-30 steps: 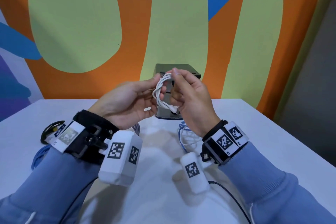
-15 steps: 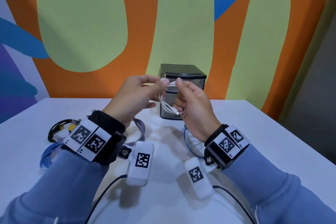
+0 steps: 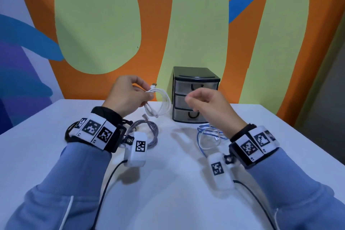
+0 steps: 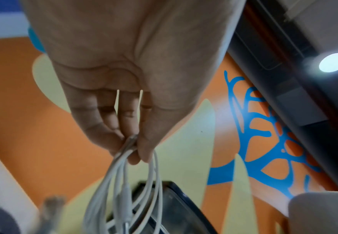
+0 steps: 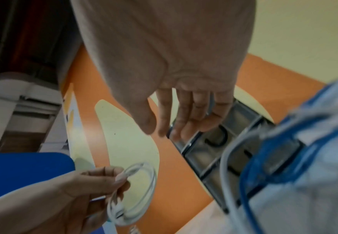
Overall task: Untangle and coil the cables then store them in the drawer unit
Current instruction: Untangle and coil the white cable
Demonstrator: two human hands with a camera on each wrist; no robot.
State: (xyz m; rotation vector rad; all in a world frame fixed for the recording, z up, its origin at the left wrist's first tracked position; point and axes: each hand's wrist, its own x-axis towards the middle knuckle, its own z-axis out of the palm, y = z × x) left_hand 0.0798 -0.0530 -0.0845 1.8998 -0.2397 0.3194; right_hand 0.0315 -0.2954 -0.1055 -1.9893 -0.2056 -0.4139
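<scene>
My left hand [image 3: 128, 95] pinches a coiled white cable [image 3: 160, 102] between thumb and fingers; the coil [image 4: 128, 190] hangs below the fingertips, left of the drawer unit. The same coil [image 5: 132, 194] shows in the right wrist view. My right hand [image 3: 203, 101] holds nothing, its fingers [image 5: 184, 117] loosely extended, in front of the small black drawer unit [image 3: 196, 97]. The unit has three clear drawers, all closed. A grey cable [image 3: 147, 132] lies coiled on the white table [image 3: 168, 183] under my left wrist. A blue and white cable tangle [image 3: 209, 136] lies under my right wrist.
A black cable [image 3: 69, 132] lies at the left, mostly behind my left wrist. The drawer unit stands against the painted wall [image 3: 186, 24]. Black leads run from both wrist cameras toward the table's near edge.
My right hand has let go of the white coil and moved right, in front of the drawers. My left hand keeps the coil and has shifted left of the unit.
</scene>
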